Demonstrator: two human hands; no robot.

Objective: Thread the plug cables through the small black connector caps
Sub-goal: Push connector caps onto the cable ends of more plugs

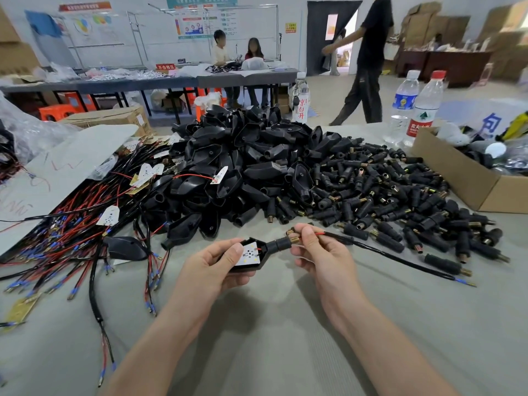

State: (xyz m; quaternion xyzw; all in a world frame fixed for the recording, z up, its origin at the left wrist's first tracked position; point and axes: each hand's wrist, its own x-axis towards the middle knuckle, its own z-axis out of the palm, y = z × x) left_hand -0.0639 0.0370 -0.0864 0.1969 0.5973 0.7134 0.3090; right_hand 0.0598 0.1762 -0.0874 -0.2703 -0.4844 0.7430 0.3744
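Black plastic housing (251, 265) with a white circuit board inside is gripped in the left hand (211, 264), with the thumb lying on the board, above the near middle of the grey desk (285, 324). At the right end of the housing sits a small black connector cap (281, 244) with a brass thread. The right hand (320, 252) pinches the thin red and black wires just beside this cap between thumb and forefinger. From this hand the black plug cable (400, 259) runs to the right and lies on the desk. Beyond the hands rises a big heap of black housings (237, 167), and to its right many loose black caps (385, 190) are spread. At the left lies a bundle of red and black wires (71, 232). A brown cardboard box (463, 181) stands at the far right.
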